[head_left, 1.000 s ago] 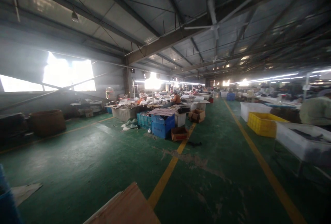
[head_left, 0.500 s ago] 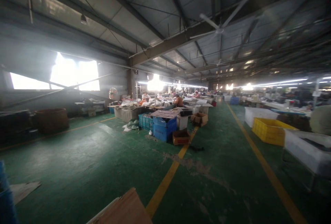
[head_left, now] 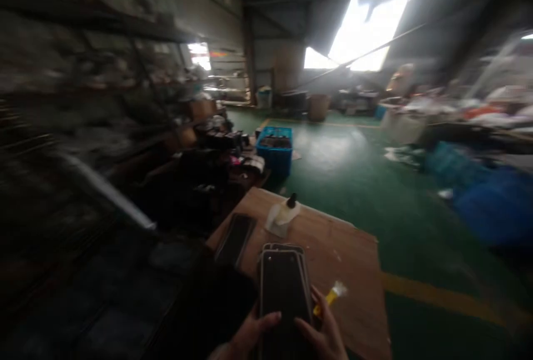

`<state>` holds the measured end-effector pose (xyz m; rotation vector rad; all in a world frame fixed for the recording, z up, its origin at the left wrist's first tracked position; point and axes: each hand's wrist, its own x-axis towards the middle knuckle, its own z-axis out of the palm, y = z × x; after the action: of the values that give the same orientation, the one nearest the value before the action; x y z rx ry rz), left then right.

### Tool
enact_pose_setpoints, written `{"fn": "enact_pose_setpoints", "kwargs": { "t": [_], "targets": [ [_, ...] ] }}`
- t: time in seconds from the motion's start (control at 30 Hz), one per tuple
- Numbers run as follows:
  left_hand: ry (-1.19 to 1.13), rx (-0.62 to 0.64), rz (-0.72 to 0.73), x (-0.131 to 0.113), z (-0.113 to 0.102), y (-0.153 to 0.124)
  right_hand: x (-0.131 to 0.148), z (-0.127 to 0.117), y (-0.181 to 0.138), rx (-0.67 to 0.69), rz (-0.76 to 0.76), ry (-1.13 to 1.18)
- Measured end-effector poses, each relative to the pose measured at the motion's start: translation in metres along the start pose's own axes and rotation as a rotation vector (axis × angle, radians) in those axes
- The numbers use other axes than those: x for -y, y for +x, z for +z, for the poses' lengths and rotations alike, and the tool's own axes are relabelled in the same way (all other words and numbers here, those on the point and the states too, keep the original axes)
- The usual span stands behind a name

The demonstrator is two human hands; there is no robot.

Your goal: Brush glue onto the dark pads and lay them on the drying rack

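Note:
A stack of dark rectangular pieces with pale edges (head_left: 283, 282) stands at the front of the wooden tabletop (head_left: 353, 254). My left hand (head_left: 254, 329) grips its near left side, thumb over the top face. Along the right side, my right hand (head_left: 322, 329) holds the same stack, thumb on top and fingers at the edge. By the right fingers is a brush with a yellow handle and pale bristles (head_left: 333, 295); whether it is held or lies on the board, I cannot tell. Another dark piece (head_left: 236, 238) lies to the left. A whitish container with a dark top (head_left: 285, 213) stands behind.
A blue crate (head_left: 275, 152) sits on the green floor beyond the table. Blurred shelving (head_left: 95, 82) and piled goods line the left. At right are blue bins (head_left: 495, 204) and a heaped worktable. A yellow line (head_left: 441, 299) crosses the floor.
The view has swung left and down, from the wide hall to the wooden table. Both hands and the stack have come into sight.

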<state>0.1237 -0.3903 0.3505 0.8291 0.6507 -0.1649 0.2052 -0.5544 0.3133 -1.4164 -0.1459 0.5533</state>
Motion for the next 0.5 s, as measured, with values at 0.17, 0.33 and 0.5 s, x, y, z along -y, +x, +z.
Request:
{"fn": "enact_pose_setpoints", "kwargs": {
  "t": [0.17, 0.33, 0.5],
  "targets": [
    [-0.282, -0.004, 0.119, 0.000, -0.053, -0.002, -0.019, 0.023, 0.031, -0.073, 0.092, -0.197],
    [-0.372, -0.043, 0.195, -0.021, -0.106, 0.003, -0.039, 0.048, 0.059, -0.094, 0.088, -0.308],
    [-0.378, -0.178, 0.253, -0.071, -0.191, 0.008, -0.065, 0.086, 0.086, -0.092, 0.104, -0.299]
  ]
}}
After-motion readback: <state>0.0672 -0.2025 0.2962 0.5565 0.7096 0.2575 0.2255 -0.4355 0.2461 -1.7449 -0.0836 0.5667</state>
